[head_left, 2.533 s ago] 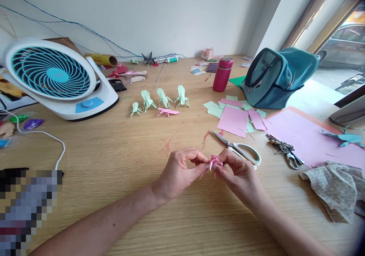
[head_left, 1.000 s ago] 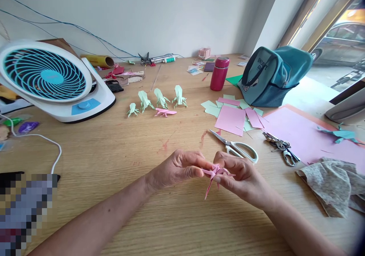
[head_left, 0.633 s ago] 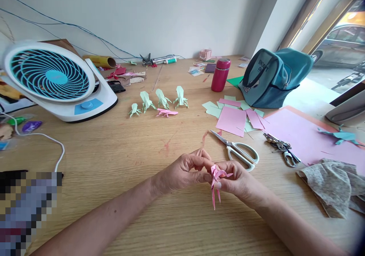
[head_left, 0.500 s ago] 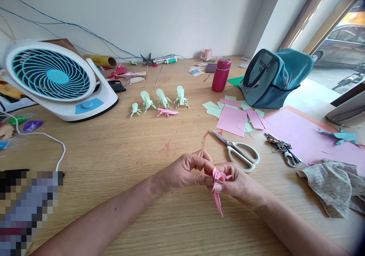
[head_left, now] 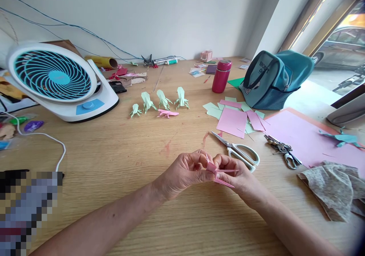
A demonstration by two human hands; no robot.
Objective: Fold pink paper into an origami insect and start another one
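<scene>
A wooden table (head_left: 114,149) fills most of the frame. At the upper left stands a white fan (head_left: 58,77) with a blue grille, tilted back. A teal backpack (head_left: 273,83) sits at the upper right, and below it a large pink sheet (head_left: 308,142) spreads toward the right edge, partly covered by a crumpled grey cloth (head_left: 332,187). At lower centre, the left hand (head_left: 179,176) and right hand (head_left: 238,176) meet, each pinching a folded pink paper piece between thumb and fingers. A dark pink bottle (head_left: 221,77) stands upright above centre, with cut paper pieces (head_left: 232,122) scattered below it. White-handled scissors (head_left: 230,146) lie just beyond the right hand, close in its way; keys (head_left: 282,149) rest farther right. Four pale green paper figures (head_left: 147,102) and a pink paper figure (head_left: 168,113) stand left of centre. Smallest, the folded pink paper piece (head_left: 211,167) has thin points extending right.
</scene>
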